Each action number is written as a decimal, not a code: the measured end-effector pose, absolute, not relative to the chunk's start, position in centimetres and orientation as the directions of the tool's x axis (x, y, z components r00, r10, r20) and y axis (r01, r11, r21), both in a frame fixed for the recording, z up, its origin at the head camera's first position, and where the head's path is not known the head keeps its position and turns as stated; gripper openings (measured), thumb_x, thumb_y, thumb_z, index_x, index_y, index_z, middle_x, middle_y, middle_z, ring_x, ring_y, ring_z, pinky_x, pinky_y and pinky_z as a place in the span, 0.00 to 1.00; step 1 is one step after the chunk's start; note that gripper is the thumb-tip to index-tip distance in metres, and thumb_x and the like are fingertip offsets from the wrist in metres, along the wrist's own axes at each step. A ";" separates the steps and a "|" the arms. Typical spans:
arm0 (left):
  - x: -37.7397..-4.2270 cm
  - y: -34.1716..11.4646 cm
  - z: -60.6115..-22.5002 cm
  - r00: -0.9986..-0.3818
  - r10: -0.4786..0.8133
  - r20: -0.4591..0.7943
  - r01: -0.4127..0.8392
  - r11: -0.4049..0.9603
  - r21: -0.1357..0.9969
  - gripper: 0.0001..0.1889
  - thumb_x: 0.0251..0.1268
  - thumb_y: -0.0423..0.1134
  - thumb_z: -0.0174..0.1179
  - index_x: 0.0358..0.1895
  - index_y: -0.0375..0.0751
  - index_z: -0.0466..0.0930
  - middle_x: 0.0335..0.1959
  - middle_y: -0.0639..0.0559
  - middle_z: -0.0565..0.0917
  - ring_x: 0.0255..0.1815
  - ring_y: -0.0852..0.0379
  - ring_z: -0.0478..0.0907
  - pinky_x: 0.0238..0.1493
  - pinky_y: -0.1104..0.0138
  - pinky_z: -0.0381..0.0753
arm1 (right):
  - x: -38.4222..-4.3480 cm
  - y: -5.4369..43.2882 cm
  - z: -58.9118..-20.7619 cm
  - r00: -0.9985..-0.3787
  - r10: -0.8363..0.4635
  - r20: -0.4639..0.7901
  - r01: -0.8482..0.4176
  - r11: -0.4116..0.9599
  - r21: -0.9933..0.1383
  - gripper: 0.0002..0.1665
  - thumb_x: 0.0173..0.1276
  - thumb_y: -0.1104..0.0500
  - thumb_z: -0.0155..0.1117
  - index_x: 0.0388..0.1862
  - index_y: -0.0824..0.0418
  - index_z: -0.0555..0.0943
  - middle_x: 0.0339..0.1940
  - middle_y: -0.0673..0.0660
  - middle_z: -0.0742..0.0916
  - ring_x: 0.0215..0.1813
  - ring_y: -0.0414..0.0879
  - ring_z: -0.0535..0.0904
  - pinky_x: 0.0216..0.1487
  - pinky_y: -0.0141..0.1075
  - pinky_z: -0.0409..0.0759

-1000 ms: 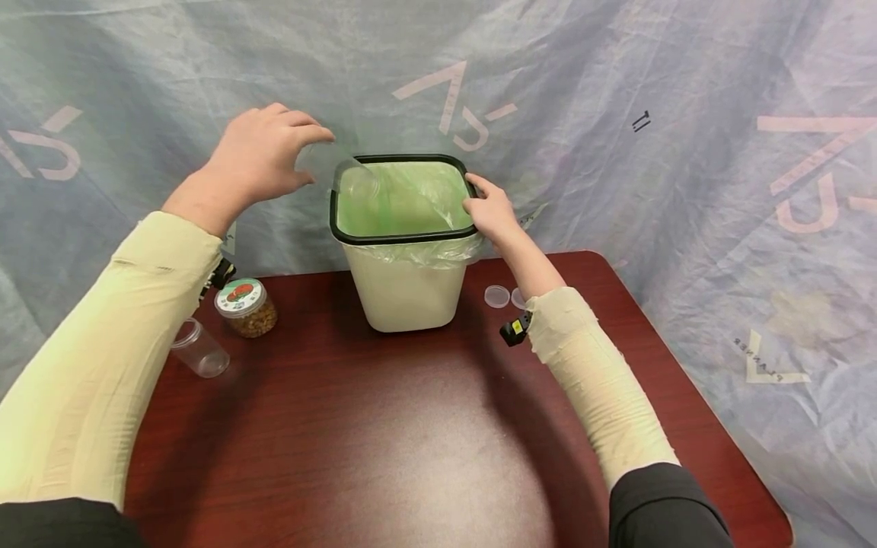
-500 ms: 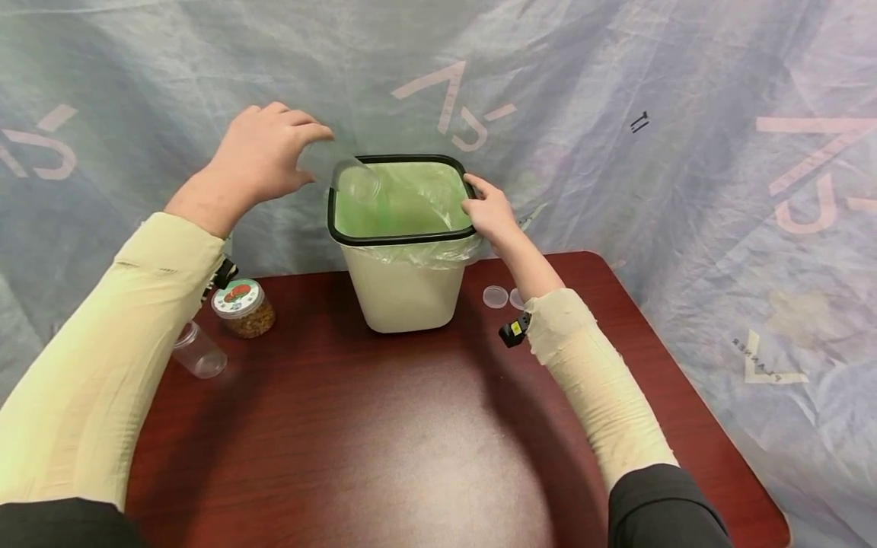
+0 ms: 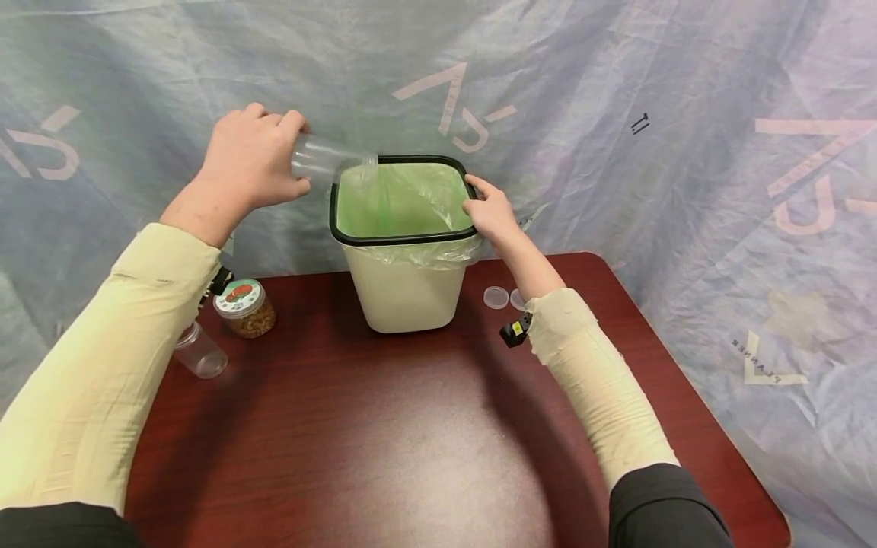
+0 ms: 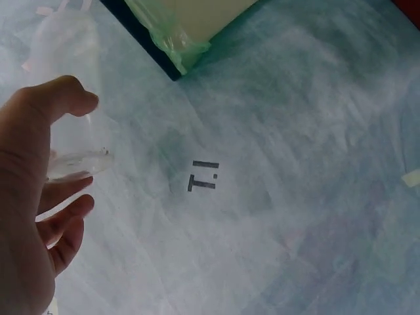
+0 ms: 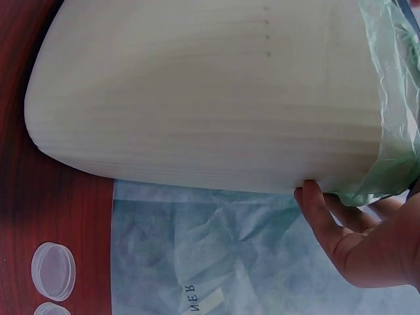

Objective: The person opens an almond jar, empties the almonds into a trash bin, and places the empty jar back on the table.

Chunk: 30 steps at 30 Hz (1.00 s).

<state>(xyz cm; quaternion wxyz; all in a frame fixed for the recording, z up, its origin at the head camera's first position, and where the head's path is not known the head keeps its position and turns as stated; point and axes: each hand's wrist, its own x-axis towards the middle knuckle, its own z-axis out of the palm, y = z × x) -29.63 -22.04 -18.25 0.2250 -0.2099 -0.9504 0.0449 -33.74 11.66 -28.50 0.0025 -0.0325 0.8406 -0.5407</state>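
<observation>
My left hand (image 3: pixel 253 161) grips a clear plastic jar (image 3: pixel 330 161) by its base end. The jar lies almost level, its mouth over the left side of a white trash bin (image 3: pixel 407 293). In the left wrist view, thumb and fingers hold the jar (image 4: pixel 73 131) near its bottom; no contents can be made out. A green plastic bag (image 3: pixel 421 194) lines the bin and folds out over the wall under the black rim (image 3: pixel 404 240). At the bin's right side, my right hand (image 3: pixel 492 211) holds the rim, its fingers (image 5: pixel 315 203) partly against the outer wall in the right wrist view.
On the table's left stand a lidded jar of brown pieces (image 3: pixel 247 308) and, lying on its side, another clear jar (image 3: pixel 201 352). Two clear lids, one of them this round lid (image 3: pixel 496 297), lie right of the bin. A grey-blue cloth (image 3: pixel 582 114) hangs behind.
The jar in my left hand has swung from tilted down to nearly level, its mouth now facing right. The left hand shifted slightly left. My right hand and the bin stay put.
</observation>
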 end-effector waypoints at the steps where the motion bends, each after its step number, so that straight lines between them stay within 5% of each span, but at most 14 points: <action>1: -29.5 -22.1 -18.4 -0.802 0.419 0.426 0.372 0.908 -0.192 0.31 0.45 0.45 0.67 0.53 0.34 0.70 0.39 0.34 0.82 0.44 0.33 0.70 0.43 0.42 0.69 | -33.7 11.7 -28.5 -0.998 -0.057 0.032 -0.052 0.412 -0.910 0.36 0.69 0.63 0.49 0.76 0.44 0.62 0.72 0.56 0.69 0.42 0.47 0.70 0.28 0.34 0.62; 7: -29.2 -22.6 -19.0 -0.750 0.439 0.494 0.357 0.898 -0.256 0.34 0.48 0.46 0.66 0.57 0.34 0.65 0.28 0.36 0.79 0.31 0.35 0.69 0.30 0.47 0.68 | -33.8 11.8 -28.3 -0.998 -0.058 0.027 -0.049 0.414 -0.909 0.36 0.69 0.63 0.49 0.76 0.43 0.62 0.73 0.56 0.67 0.38 0.45 0.68 0.27 0.33 0.61; 10: -29.1 -23.0 -19.3 -0.742 0.454 0.493 0.352 0.890 -0.289 0.36 0.51 0.47 0.66 0.64 0.37 0.65 0.36 0.32 0.81 0.35 0.33 0.71 0.34 0.46 0.68 | -33.7 11.7 -28.3 -0.998 -0.061 0.025 -0.047 0.412 -0.910 0.36 0.70 0.63 0.48 0.76 0.44 0.62 0.74 0.55 0.67 0.46 0.46 0.69 0.29 0.34 0.62; 15: -28.7 -23.7 -19.9 -0.756 0.414 0.507 0.310 0.909 -0.279 0.31 0.56 0.51 0.64 0.57 0.33 0.70 0.37 0.32 0.82 0.37 0.31 0.72 0.40 0.43 0.68 | -33.7 11.7 -28.4 -0.998 -0.063 0.017 -0.042 0.412 -0.910 0.36 0.69 0.63 0.49 0.76 0.43 0.62 0.74 0.55 0.67 0.45 0.47 0.69 0.28 0.34 0.62; 22: -27.8 -24.2 -20.2 -0.880 0.172 0.443 0.193 0.981 0.003 0.35 0.57 0.57 0.58 0.59 0.33 0.63 0.27 0.32 0.77 0.30 0.31 0.74 0.39 0.44 0.67 | -33.7 11.7 -28.4 -0.998 -0.064 0.019 -0.044 0.416 -0.908 0.37 0.69 0.63 0.48 0.76 0.43 0.62 0.74 0.54 0.66 0.43 0.46 0.68 0.27 0.34 0.61; 30: -26.6 -24.6 -20.9 -0.868 0.022 0.495 0.189 0.938 0.291 0.33 0.53 0.59 0.65 0.52 0.36 0.71 0.43 0.39 0.77 0.45 0.34 0.68 0.49 0.45 0.60 | -33.7 11.8 -28.3 -0.998 -0.064 0.021 -0.046 0.408 -0.912 0.36 0.69 0.63 0.48 0.76 0.43 0.62 0.75 0.54 0.65 0.36 0.44 0.65 0.27 0.34 0.61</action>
